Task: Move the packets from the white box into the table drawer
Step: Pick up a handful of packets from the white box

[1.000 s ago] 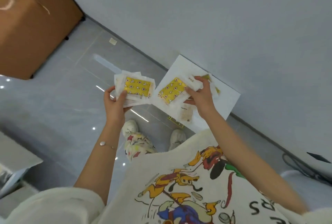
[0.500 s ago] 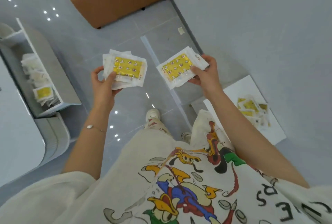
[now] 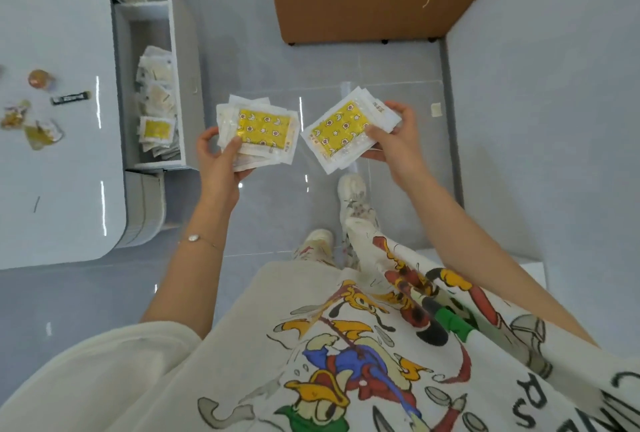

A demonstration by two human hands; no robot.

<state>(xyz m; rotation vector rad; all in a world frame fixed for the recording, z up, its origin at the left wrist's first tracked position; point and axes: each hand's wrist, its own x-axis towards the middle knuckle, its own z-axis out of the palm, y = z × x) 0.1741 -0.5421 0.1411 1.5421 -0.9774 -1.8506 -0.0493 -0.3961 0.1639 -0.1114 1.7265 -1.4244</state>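
Left hand grip pinching packet stack | right hand grip pinching second stack

My left hand is raised in front of my chest, thumb pressed on top of a stack of packets, fingers curled beneath it. My right hand is level with it, just right of that stack, gripping a second stack the same way. Both forearms reach forward, elbows bent, and the two stacks are nearly touching.
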